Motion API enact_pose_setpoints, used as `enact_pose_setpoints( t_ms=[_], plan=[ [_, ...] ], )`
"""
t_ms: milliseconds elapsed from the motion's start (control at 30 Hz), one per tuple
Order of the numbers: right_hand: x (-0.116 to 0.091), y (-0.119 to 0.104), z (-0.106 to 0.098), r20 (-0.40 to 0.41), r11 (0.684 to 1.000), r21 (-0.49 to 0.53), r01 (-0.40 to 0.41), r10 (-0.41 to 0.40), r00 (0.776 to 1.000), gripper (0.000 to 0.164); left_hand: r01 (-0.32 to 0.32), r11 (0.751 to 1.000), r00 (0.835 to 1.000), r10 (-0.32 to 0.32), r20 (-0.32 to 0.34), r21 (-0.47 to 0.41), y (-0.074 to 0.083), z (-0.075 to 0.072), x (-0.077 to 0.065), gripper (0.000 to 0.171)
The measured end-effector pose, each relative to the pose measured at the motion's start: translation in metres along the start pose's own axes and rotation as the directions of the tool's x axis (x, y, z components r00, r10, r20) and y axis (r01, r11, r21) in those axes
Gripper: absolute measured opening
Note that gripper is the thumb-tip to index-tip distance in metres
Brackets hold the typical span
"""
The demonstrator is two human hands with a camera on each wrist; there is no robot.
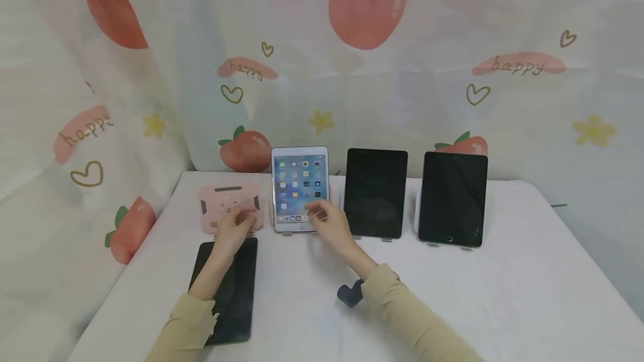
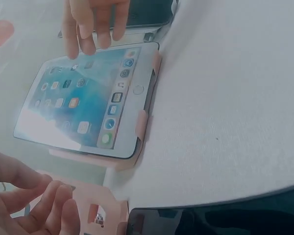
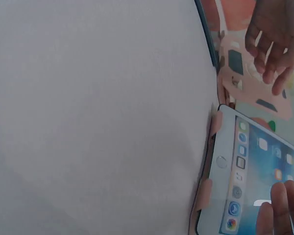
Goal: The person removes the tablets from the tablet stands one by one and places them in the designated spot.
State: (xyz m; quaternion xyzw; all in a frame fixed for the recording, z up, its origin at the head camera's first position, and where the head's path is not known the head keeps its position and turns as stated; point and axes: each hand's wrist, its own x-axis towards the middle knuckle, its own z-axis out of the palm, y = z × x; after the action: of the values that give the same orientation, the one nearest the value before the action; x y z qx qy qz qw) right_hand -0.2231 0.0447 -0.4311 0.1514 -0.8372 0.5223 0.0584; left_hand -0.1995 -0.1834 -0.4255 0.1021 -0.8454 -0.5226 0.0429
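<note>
A white tablet [image 1: 292, 189], its screen lit with app icons, leans upright on a pink stand [image 2: 142, 125]. My right hand [image 1: 332, 227] is in front of its lower right part, fingers relaxed and slightly bent; in the left wrist view those fingers hang just by its edge. Whether they touch the glass I cannot tell. My left hand [image 1: 233, 233] is before another pink stand [image 1: 207, 211] that bears no tablet. Its fingers hang loosely curled with nothing visible in them. Below that hand, a black tablet [image 1: 241, 300] lies flat, partly hidden by my left forearm.
Two dark-screened tablets stand to the right, a nearer one [image 1: 374, 194] and a farther one [image 1: 454, 200], both propped upright. A small dark blue object [image 1: 348, 295] is beside my right sleeve. A fruit-patterned curtain [image 1: 402, 94] hangs behind the white table [image 1: 528, 295].
</note>
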Motion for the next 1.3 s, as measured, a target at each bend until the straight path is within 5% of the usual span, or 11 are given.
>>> enact_pose_setpoints(
  t_ms=[433,633,1300],
  plan=[
    [0.014,-0.002,-0.024,-0.06,0.999,-0.046,0.017,-0.019,0.998,0.026,-0.006,1.0,1.0,0.006,0.007,0.002,0.013,0.007,0.012,0.032],
    [0.02,-0.005,-0.031,-0.068,0.999,-0.042,0.003,-0.006,0.998,0.03,-0.065,0.997,0.998,0.065,0.004,-0.031,0.019,0.007,0.019,0.029],
    [0.05,-0.016,-0.042,-0.122,0.99,-0.133,-0.036,0.019,0.992,0.041,-0.252,0.965,0.966,0.255,-0.042,0.075,0.038,0.016,0.043,0.029]
  ],
)
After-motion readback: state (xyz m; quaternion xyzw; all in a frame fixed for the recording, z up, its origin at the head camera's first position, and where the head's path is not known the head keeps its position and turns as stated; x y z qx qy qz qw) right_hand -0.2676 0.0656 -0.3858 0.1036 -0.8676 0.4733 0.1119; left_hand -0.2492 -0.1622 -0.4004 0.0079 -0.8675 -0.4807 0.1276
